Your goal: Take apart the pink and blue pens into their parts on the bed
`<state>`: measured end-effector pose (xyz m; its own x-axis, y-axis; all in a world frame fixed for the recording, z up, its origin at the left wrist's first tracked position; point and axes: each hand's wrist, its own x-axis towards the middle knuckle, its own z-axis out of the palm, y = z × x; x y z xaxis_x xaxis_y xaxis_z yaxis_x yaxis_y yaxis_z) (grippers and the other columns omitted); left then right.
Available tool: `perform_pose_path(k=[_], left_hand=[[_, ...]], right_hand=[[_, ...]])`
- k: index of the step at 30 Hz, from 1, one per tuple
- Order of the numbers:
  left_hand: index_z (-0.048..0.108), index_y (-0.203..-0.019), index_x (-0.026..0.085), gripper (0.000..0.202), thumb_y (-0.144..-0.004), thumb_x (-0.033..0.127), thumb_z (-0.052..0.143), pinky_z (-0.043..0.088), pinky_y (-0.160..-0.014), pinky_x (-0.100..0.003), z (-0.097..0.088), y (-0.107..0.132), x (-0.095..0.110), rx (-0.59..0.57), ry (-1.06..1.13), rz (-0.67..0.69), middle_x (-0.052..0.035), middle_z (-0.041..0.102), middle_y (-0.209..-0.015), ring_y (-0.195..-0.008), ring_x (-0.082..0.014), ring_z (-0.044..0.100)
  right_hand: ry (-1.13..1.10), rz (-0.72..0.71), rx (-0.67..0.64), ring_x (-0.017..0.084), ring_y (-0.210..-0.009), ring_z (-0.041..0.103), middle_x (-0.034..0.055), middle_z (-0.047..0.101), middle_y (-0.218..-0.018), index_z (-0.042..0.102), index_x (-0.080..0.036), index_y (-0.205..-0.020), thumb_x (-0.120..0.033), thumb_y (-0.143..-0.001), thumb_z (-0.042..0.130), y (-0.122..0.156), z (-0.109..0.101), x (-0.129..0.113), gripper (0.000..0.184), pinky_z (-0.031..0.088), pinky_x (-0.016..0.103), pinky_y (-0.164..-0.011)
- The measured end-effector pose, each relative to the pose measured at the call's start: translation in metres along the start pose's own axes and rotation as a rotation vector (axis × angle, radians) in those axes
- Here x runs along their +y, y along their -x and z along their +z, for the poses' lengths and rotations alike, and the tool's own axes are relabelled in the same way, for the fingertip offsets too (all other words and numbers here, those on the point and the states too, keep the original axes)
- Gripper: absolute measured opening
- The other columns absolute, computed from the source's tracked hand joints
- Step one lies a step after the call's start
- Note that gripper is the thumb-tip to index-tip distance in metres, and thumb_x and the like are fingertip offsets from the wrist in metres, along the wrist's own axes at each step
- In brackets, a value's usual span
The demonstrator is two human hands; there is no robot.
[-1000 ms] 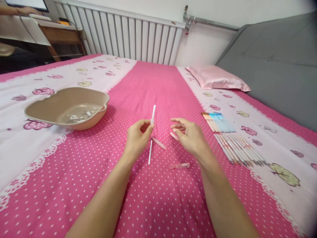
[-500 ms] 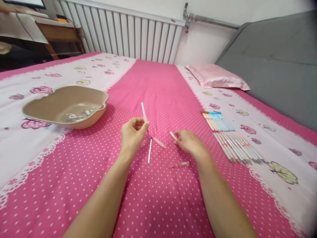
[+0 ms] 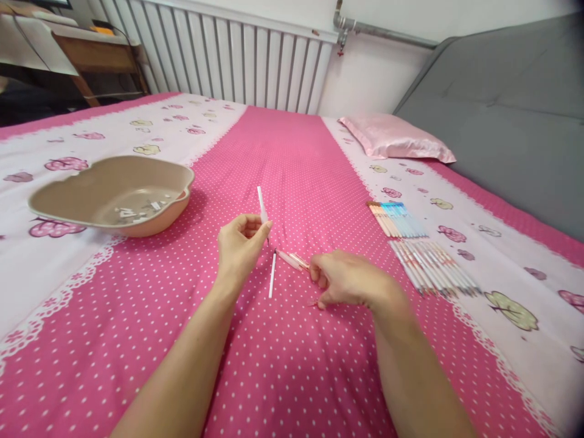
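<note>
My left hand [image 3: 239,246] is closed, pinching a slim white pen refill [image 3: 261,204] that stands nearly upright with its dark tip pointing down. A thin white tube [image 3: 272,277] with a dark tip lies on the bedspread just below it. Two pinkish pen barrels [image 3: 292,260] rest side by side between my hands. Right at their near end is my right hand [image 3: 344,280], palm down, thumb and fingers apart. Its thumb touches a clear pink pen part [image 3: 312,303], mostly hidden under the hand.
On the left stands a beige basin [image 3: 109,188] with small white pieces inside. To the right lie a row of blue-and-peach pens [image 3: 396,219] and a row of pale pens [image 3: 433,267]. A pink pillow [image 3: 395,137] sits by the grey headboard [image 3: 497,109]; a radiator [image 3: 214,55] is behind.
My right hand has let go of a pen barrel, which now lies beside the other one, and has come down over the clear pink part. My left hand keeps its hold.
</note>
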<state>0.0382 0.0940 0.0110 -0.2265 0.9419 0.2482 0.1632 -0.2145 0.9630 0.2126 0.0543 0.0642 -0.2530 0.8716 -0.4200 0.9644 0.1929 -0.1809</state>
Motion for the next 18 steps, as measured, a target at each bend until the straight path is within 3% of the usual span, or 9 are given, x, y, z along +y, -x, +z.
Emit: perform_pose_path(k=[3,6,10,14,18], left_hand=[[0.064,-0.080,0.013,0.027,-0.067,0.036,0.068,0.046,-0.056,-0.022,-0.001,0.000,0.000,-0.001,-0.007,0.008,-0.0034,0.063,-0.071,-0.061,-0.0112,0.057],[0.064,-0.080,0.013,0.027,-0.067,0.037,0.068,0.046,-0.056,-0.022,-0.001,0.000,0.000,0.002,-0.008,0.010,-0.0034,0.064,-0.071,-0.061,-0.0113,0.057],[0.064,-0.079,0.013,0.027,-0.067,0.036,0.068,0.046,-0.057,-0.022,-0.001,0.000,-0.001,-0.001,-0.013,0.005,-0.0035,0.064,-0.071,-0.061,-0.0114,0.057],[0.064,-0.079,0.013,0.027,-0.067,0.036,0.069,0.046,-0.057,-0.022,0.000,0.000,-0.001,0.004,-0.009,0.011,-0.0035,0.064,-0.071,-0.061,-0.0117,0.057],[0.064,-0.079,0.012,0.027,-0.067,0.035,0.068,0.045,-0.056,-0.022,0.000,-0.001,-0.001,0.004,-0.004,0.008,-0.0036,0.063,-0.070,-0.060,-0.0114,0.056]], right_hand=[[0.118,0.034,-0.063,0.017,-0.069,0.059,0.0012,0.066,-0.074,0.063,-0.020,-0.080,-0.016,-0.054,0.074,-0.003,0.002,-0.009,0.029,0.029,0.024,-0.049],[0.097,0.012,-0.049,0.015,-0.065,0.058,0.0001,0.065,-0.070,0.063,-0.021,-0.078,-0.012,-0.058,0.070,-0.006,0.005,-0.009,0.023,0.028,0.024,-0.048],[-0.017,-0.029,0.121,0.013,-0.065,0.057,-0.0003,0.065,-0.074,0.061,-0.022,-0.077,-0.019,-0.065,0.067,-0.007,0.006,0.000,0.013,0.030,0.024,-0.051],[-0.255,-0.136,0.250,0.014,-0.068,0.059,0.0004,0.066,-0.079,0.060,-0.022,-0.087,-0.029,-0.071,0.065,-0.011,0.006,0.003,0.018,0.038,0.024,-0.057],[-0.300,-0.053,0.475,0.016,-0.081,0.061,0.0031,0.067,-0.089,0.059,-0.020,-0.095,-0.023,-0.076,0.059,-0.020,0.009,0.004,0.019,0.042,0.026,-0.067]])
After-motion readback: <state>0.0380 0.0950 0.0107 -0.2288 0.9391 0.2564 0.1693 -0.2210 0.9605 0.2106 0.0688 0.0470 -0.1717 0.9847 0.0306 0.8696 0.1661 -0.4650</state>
